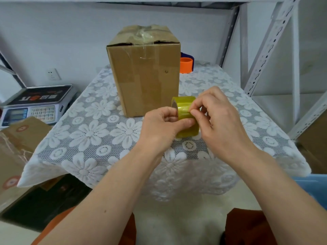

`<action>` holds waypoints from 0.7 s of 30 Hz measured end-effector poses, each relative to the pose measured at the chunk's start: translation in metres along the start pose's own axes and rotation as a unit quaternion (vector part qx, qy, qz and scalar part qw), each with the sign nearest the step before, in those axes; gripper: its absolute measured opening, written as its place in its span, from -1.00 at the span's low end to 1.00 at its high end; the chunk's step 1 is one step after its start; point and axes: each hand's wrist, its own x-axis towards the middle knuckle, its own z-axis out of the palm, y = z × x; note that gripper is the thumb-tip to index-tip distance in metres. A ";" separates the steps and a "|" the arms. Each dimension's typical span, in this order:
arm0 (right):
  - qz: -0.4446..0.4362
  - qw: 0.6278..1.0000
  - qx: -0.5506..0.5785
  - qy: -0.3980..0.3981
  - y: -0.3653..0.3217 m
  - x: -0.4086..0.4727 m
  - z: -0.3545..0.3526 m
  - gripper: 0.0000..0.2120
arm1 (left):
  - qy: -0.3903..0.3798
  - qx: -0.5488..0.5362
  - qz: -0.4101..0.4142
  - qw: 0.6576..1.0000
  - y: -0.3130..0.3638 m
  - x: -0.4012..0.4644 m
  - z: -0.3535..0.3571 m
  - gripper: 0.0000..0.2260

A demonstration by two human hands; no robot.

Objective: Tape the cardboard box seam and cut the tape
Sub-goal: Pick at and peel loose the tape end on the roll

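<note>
A tall brown cardboard box [144, 75] stands upright at the back middle of the table, its top flaps covered with crinkled clear tape. In front of it, above the tablecloth, I hold a yellowish clear tape roll [184, 105]. My left hand [161, 128] grips the roll from the left, fingers through its core and thumb on its face. My right hand [217, 119] pinches at the roll's outer surface with thumb and forefinger, near the tape's end. No tape is pulled off the roll.
An orange and blue tape dispenser [186, 63] sits behind the box on the right. The table wears a white lace flower cloth [99, 131]. A weighing scale [35, 105] and cardboard boxes [16, 149] lie left; metal shelving [276, 50] stands right.
</note>
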 end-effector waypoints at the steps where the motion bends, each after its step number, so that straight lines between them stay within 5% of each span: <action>1: 0.000 1.000 0.003 0.004 -0.001 0.000 0.001 -0.96 | -0.004 -0.003 0.000 1.000 0.001 0.000 0.000 -0.82; 5: -0.002 0.999 0.008 0.048 -0.002 -0.003 0.003 -0.96 | -0.028 -0.026 0.006 0.999 0.005 0.001 -0.003 -0.84; 10: 0.032 0.996 0.062 0.054 -0.005 -0.003 0.003 -0.68 | -0.029 -0.005 0.017 0.999 0.005 0.000 -0.004 -0.82; 21: -0.009 0.997 -0.019 0.081 -0.010 -0.001 0.010 -0.88 | -0.029 0.001 0.010 1.000 0.005 -0.001 -0.006 -0.83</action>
